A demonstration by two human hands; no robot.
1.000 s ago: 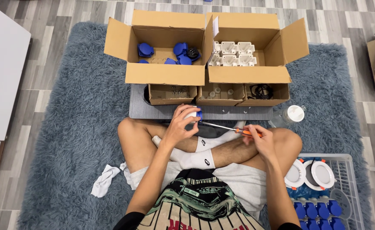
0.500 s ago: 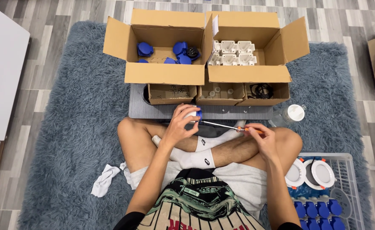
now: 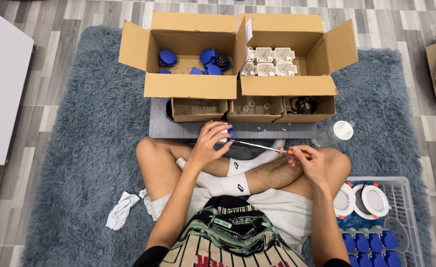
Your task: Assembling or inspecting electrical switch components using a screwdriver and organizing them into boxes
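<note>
Grey wood-look plank floor, a shaggy blue-grey rug [image 3: 79,148] over it; the person sits cross-legged on the rug behind a low grey board [image 3: 277,130]. On the board stand two large open cardboard boxes: the left one [image 3: 188,86] holds loose blue round plastic caps [image 3: 209,55], the right one [image 3: 287,86] white square plastic housings [image 3: 267,60] in rows. In front of these sit three small open cartons with screws, small white parts and a coil of black cable; details too small to tell. The left hand [image 3: 209,143] is closed around a small white-and-blue plastic fitting [image 3: 226,134], held just above the left knee at the board's near edge. The right hand [image 3: 308,160] is wrapped around the orange handle of a slim screwdriver [image 3: 265,147], whose metal shaft runs leftward with the tip meeting the fitting. A clear plastic jar with a white lid [image 3: 339,131] lies beside the right knee; a white wire basket [image 3: 401,198] at the right holds white round lamp rings and more blue caps; a crumpled white cloth [image 3: 121,210] lies by the left thigh. Risk, as judged: the fitting is braced only by fingers in mid-air, so the tip could skip off the screw head and jab the left fingers or bare leg, and a freed screw would vanish in the deep pile.
</note>
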